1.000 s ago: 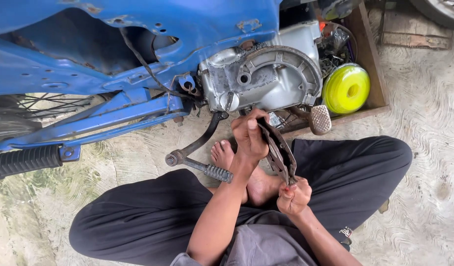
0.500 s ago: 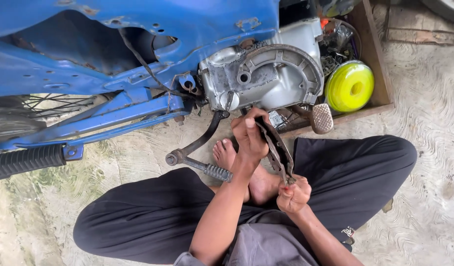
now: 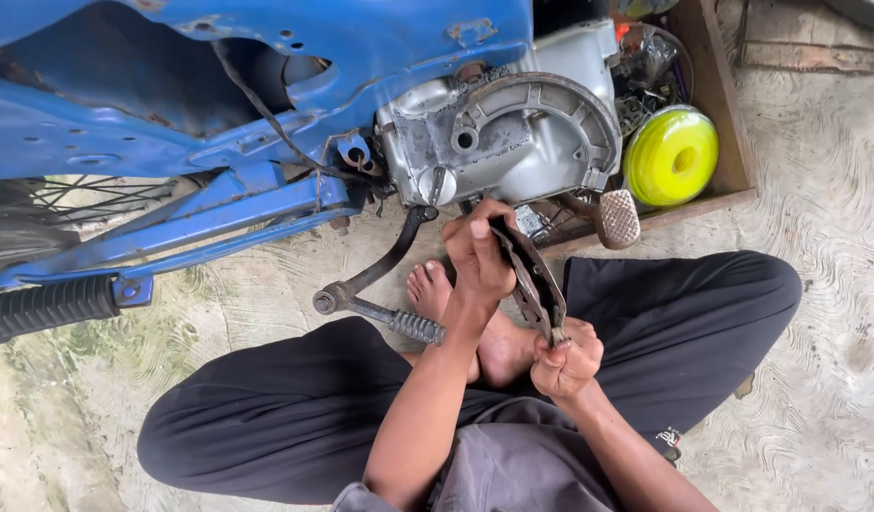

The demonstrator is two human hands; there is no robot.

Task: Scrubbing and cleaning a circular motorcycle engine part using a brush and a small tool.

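Blue-painted metal of the motorcycle frame (image 3: pixel 266 57) runs off the top and left edges, so I cannot see the whole machine, and its spoked wheel (image 3: pixel 67 204) is mostly hidden behind the swing arm. Part of the dark curved metal brake shoe (image 3: pixel 532 275) sits behind my left hand (image 3: pixel 475 258), and I cannot make out its far face. I am sitting cross-legged on pale, swirl-textured concrete ground (image 3: pixel 835 284), outdoors by the look of it, beside a wooden tray (image 3: pixel 731 114) holding a yellow round spool (image 3: pixel 671 156). The grey cast engine casing (image 3: pixel 513 133) is just above my hands. My left hand is closed around the shoe's upper end, fingers wrapped tight; my right hand (image 3: pixel 567 358) pinches its lower end, so the shoe spans between both grips, over my bare foot (image 3: pixel 432 289).
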